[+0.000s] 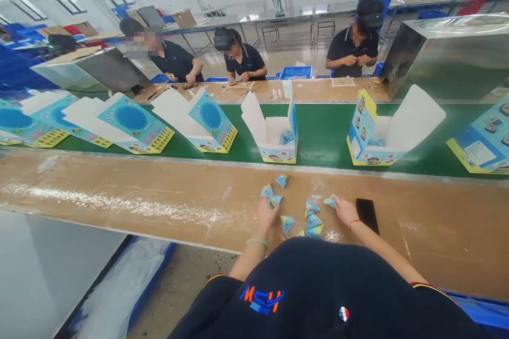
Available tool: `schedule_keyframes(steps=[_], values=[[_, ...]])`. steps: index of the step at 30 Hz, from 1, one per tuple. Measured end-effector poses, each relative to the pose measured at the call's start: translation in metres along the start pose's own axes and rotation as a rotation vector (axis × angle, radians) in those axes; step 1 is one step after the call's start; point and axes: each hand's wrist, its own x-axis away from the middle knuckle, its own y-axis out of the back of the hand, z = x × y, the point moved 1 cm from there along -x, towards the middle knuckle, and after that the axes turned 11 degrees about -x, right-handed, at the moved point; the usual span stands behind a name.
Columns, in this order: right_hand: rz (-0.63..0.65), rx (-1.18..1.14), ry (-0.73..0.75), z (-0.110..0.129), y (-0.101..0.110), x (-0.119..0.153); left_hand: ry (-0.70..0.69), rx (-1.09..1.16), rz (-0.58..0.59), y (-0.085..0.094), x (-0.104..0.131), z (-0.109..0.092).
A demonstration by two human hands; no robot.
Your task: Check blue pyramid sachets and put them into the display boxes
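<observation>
On the brown tabletop lie several small blue triangular packets [287,223], some of them bunched in front of my body. My left hand [267,213] is closed at a packet [274,201], with another packet [267,190] touching just beyond it. To the right, my right hand [344,210] pinches a packet [330,201] by its edge. Farther out, a single packet [282,180] lies near the belt. An open blue-and-white box [279,154] stands on the green belt with blue packets inside; another open box [371,155] to its right also holds some.
A black phone [368,215] lies beside my right wrist. More open boxes [214,127] line the green belt [322,132]. Metal housings [457,58] stand at both ends. Three people work along the far bench [314,91].
</observation>
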Motion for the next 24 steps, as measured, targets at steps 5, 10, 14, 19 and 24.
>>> schedule_keyframes(steps=[5, 10, 14, 19, 24], values=[[-0.022, 0.040, -0.076, -0.008, 0.010, 0.006, -0.195, 0.062, 0.109, -0.027, 0.029, -0.017], [-0.076, 0.014, -0.093, -0.007, 0.013, 0.007, -0.211, 0.017, 0.104, -0.024, 0.039, -0.020], [-0.115, -0.044, -0.109, -0.003, 0.016, 0.003, -0.256, -0.034, 0.115, -0.020, 0.037, -0.045], [-0.186, -0.131, -0.133, -0.002, 0.022, 0.005, -0.275, -0.039, 0.213, -0.034, 0.037, -0.076], [-0.328, -0.267, -0.179, 0.004, 0.022, 0.011, -0.228, 0.110, 0.164, -0.027, 0.021, -0.069]])
